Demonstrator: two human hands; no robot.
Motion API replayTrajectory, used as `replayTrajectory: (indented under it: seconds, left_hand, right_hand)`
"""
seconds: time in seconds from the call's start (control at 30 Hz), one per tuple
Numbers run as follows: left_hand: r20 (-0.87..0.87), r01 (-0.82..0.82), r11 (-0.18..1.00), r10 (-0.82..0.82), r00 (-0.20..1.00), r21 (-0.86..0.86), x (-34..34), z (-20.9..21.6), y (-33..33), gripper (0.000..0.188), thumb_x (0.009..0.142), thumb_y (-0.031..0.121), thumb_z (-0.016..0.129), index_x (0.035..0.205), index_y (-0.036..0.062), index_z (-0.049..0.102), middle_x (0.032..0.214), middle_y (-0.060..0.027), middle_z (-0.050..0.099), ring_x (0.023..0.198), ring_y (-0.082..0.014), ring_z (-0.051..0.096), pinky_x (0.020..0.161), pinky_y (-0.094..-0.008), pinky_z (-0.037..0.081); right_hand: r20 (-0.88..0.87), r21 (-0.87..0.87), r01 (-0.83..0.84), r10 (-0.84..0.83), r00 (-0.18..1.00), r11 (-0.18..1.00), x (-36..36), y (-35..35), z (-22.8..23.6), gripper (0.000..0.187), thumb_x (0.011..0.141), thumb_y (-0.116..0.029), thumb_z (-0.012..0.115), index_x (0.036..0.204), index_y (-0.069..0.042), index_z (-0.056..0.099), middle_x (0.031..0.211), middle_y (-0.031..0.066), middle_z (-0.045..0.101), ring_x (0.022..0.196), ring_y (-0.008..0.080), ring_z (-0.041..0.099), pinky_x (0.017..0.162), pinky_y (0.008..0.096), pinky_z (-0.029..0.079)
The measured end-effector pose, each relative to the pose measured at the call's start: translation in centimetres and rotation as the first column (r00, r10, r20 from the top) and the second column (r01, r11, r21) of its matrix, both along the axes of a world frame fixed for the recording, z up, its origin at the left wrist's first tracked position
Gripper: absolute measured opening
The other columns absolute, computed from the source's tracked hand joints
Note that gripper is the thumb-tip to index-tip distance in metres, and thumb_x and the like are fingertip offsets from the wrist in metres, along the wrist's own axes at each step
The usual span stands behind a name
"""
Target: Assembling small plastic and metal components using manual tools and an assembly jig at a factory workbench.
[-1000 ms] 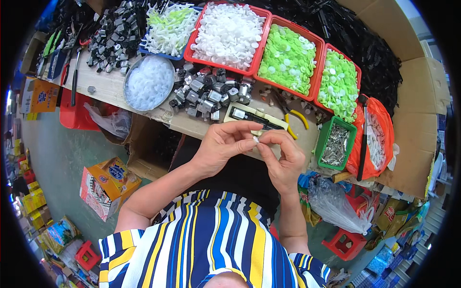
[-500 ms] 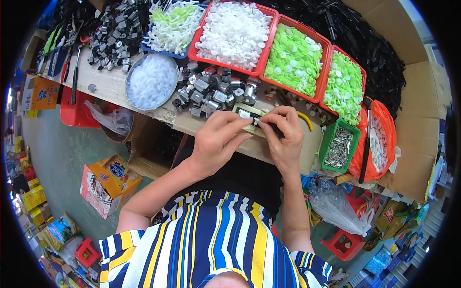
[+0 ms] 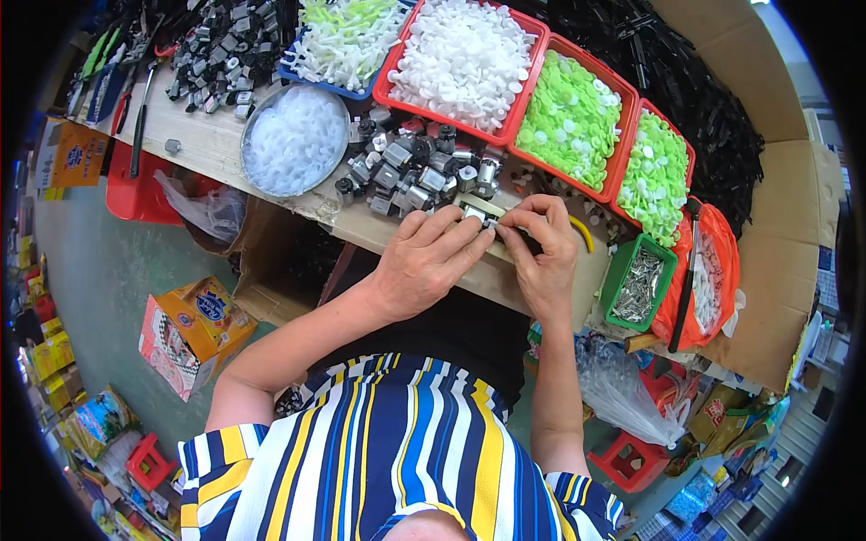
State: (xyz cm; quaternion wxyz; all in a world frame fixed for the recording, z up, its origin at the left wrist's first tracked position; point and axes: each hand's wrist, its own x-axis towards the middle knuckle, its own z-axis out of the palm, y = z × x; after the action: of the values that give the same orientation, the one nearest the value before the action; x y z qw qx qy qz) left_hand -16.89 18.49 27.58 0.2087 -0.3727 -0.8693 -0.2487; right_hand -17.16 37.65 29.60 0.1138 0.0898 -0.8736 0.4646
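Observation:
My left hand [image 3: 431,263] and my right hand [image 3: 545,254] meet at the front edge of the workbench, over a small cream-coloured fixture [image 3: 468,200]. A small silver part [image 3: 475,215], like the little motors piled behind, sits in the fixture. The left fingers are pressed together, their tips at its near side. Thumb and index finger of my right hand pinch at its right end. What either hand holds is too small and covered to make out. A heap of small silver-and-black motors [image 3: 397,167] lies just behind the left hand.
Behind stand a round tray of translucent pieces [image 3: 296,142], a red tray of white parts [image 3: 465,68] and two red trays of green parts [image 3: 568,117]. Right of my hands are a yellow curved handle [image 3: 583,236], a green box of metal pins [image 3: 638,287] and a black-handled tool [image 3: 687,279].
My left hand has shifted from a thumb-and-finger pinch to fingers laid together over the near side of the fixture. The right hand still pinches there. The whole view has shifted slightly.

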Motion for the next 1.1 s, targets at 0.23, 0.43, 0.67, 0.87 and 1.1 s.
replayTrajectory:
  seconds: [0.23,0.43,0.67,0.87,1.1]
  left_hand:
    - [0.020,-0.026,0.999,0.027,0.999,-0.044,0.1,0.3,0.5,0.039,0.075,0.008,0.061,0.113,0.0056,0.068,0.112,-0.0051,0.061,0.107,-0.0220,0.057,0.082,-0.0342,0.038]
    - [0.021,-0.025,0.984,0.029,0.999,-0.175,0.1,1.7,1.3,0.034,0.077,0.009,0.061,0.110,0.0042,0.067,0.111,-0.0050,0.060,0.108,-0.0218,0.055,0.081,-0.0343,0.037]
    - [0.148,0.099,0.985,-0.078,0.986,-0.140,-2.5,3.7,1.5,0.016,0.079,0.011,0.068,0.093,0.0052,0.066,0.101,-0.0064,0.059,0.102,-0.0252,0.054,0.082,-0.0376,0.041]
    - [0.032,0.142,0.989,-0.140,0.990,-0.048,-7.9,6.0,4.3,0.009,0.076,0.005,0.066,0.084,0.0026,0.066,0.090,-0.0076,0.060,0.098,-0.0263,0.055,0.081,-0.0381,0.044]
    - [-0.040,0.192,0.977,-0.197,0.980,-0.097,-12.7,5.3,9.1,0.004,0.069,0.003,0.064,0.073,0.0036,0.065,0.086,-0.0086,0.059,0.094,-0.0271,0.055,0.080,-0.0384,0.045]
  right_hand:
    - [-0.032,0.019,-0.013,0.014,0.999,1.000,-0.1,0.0,-0.1,0.013,0.075,0.003,0.072,0.086,-0.001,0.066,0.093,0.0123,0.059,0.082,0.0280,0.060,0.068,0.0364,0.047]
    - [-0.078,0.023,0.009,-0.008,0.997,1.000,0.6,0.6,0.0,0.013,0.076,0.003,0.072,0.087,-0.001,0.065,0.095,0.0132,0.059,0.085,0.0295,0.060,0.069,0.0374,0.048]
    - [-0.180,0.333,0.392,-0.350,0.919,0.858,5.8,7.6,4.4,0.011,0.082,0.001,0.070,0.092,0.001,0.065,0.098,0.0145,0.061,0.092,0.0307,0.061,0.079,0.0388,0.049]
    - [-0.105,0.593,0.477,-0.524,0.845,0.649,9.0,13.4,3.4,0.013,0.086,-0.005,0.067,0.097,0.001,0.064,0.094,0.0155,0.057,0.091,0.0341,0.057,0.080,0.0423,0.045]
    - [-0.027,0.557,0.467,-0.547,0.836,0.686,8.0,13.3,2.9,0.009,0.085,-0.002,0.067,0.092,0.002,0.065,0.091,0.0157,0.057,0.087,0.0324,0.059,0.076,0.0414,0.046]
